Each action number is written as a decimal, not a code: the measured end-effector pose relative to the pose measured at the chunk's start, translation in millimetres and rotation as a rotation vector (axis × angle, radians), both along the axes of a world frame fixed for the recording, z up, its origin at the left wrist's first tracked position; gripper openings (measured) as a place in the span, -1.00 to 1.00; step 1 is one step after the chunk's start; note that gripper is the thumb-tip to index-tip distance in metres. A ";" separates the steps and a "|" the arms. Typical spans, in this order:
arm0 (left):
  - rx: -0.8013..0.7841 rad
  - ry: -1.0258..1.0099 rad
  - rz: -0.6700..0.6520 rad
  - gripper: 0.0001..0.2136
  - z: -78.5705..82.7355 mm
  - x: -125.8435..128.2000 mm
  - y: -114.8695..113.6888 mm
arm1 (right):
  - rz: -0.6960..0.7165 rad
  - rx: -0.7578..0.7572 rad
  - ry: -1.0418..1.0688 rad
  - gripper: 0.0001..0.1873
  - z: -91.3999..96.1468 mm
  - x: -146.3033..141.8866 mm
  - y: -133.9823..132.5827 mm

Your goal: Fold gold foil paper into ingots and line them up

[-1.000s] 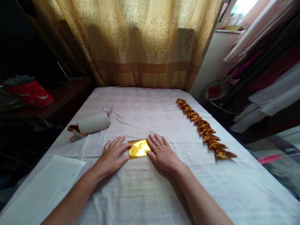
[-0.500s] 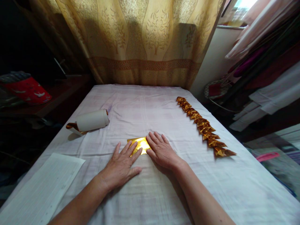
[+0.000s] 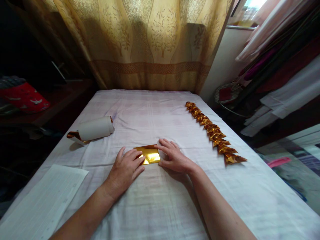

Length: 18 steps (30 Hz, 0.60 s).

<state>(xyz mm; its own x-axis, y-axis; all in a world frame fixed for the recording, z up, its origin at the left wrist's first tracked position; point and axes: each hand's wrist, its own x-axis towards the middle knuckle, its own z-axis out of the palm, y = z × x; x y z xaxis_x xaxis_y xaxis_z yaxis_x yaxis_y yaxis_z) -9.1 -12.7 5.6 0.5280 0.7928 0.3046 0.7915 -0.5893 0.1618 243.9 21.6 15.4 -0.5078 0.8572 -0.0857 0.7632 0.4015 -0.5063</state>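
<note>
A small rectangle of shiny gold foil paper (image 3: 151, 157) lies on the cloth in front of me, its far edge slightly raised. My left hand (image 3: 126, 168) rests on its left part with fingers stretched out, hiding that end. At the right edge, my right hand (image 3: 174, 156) has its index finger by the far corner and its thumb by the near corner, apart from each other. On the right side of the cloth, a row of folded gold foil pieces (image 3: 212, 131) nests together in a slanting line.
A white-backed roll of gold paper (image 3: 94, 128) lies on the left, its loose end curled. Nearer me is a sheet of lined paper (image 3: 47, 200). A patterned curtain (image 3: 160, 36) hangs beyond the cloth-covered surface (image 3: 155, 206); clothes (image 3: 287, 86) hang at right, and a red container (image 3: 25, 98) stands at left.
My left hand has drawn slightly left, uncovering more foil. My right hand has lifted from lying flat to touching the right edge with fingertips. The foil's far edge now rises a little.
</note>
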 end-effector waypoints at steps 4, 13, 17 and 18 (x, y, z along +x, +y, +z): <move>-0.007 -0.034 -0.044 -0.82 0.6 0.3 3.8 | -0.008 0.022 0.045 -0.46 0.4 -1.2 -0.3; 0.037 0.031 -0.058 -0.81 7.0 -0.4 5.2 | -0.021 0.047 0.031 -0.65 3.0 -5.6 -3.8; 0.080 0.032 -0.056 -0.78 4.8 -1.4 6.0 | -0.047 0.041 0.046 -0.66 1.8 -8.1 -3.8; 0.093 0.043 -0.055 -0.77 4.2 -1.7 6.2 | -0.054 0.036 0.056 -0.69 1.7 -8.4 -3.6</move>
